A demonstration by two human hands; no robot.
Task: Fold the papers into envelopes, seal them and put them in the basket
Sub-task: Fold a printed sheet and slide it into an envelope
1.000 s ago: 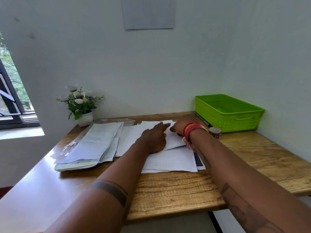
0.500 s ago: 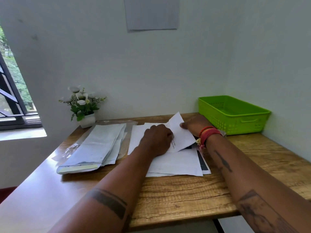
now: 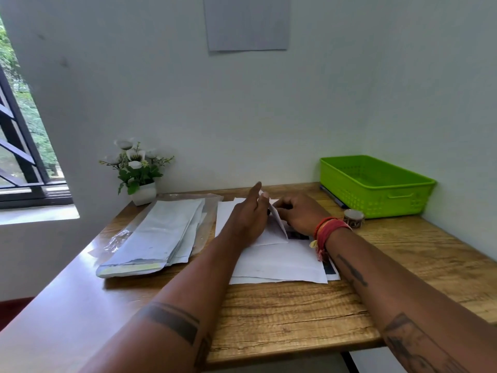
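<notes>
Wood: grain-patterned surface point(image 3: 282, 313) in a pale-walled corner, window at left.
Basket: green basket point(image 3: 376, 188) at the far right, well apart from the hands.
Papers: white papers point(image 3: 279, 262) stacked mid-surface, envelopes point(image 3: 158, 235) lying to their left.
Hands: left hand point(image 3: 248, 219) flat, fingers straight; right hand point(image 3: 301, 216) curled, pinching the fold.
Change: raised flap now stands steeper, nearly folded over.

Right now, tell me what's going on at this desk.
A person is folding a sheet of paper on the wooden desk. The left hand rests on the sheet with straight fingers while the right hand turns a flap up and over. More loose sheets lie underneath. The green basket at the back right looks empty.
</notes>
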